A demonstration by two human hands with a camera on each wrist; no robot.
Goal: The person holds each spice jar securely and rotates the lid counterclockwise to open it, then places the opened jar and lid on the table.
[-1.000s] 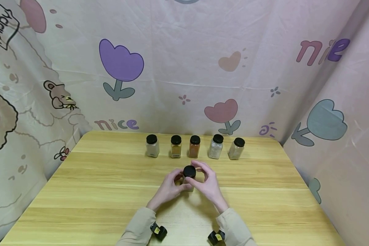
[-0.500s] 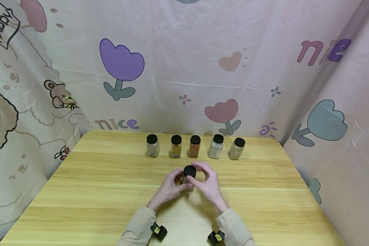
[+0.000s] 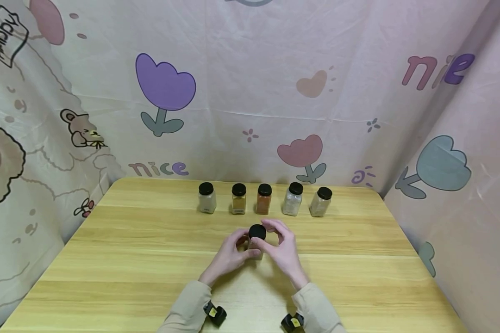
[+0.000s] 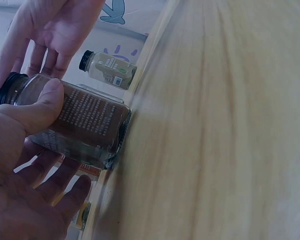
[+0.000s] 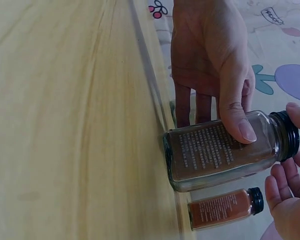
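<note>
Holding brown-powder glass jar point(image 5: 210, 152) upright on wooden table point(image 3: 121, 259) with left hand point(image 3: 228, 255) at 8 o'clock; pinching black cap point(image 3: 257, 231) with right hand point(image 3: 282, 252) at 4; fronting five jars point(image 3: 264, 203) toward 12.

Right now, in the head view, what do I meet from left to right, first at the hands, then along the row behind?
Left hand, held jar, right hand; behind: greyish jar, yellow jar, orange jar, white jar, beige jar.
</note>
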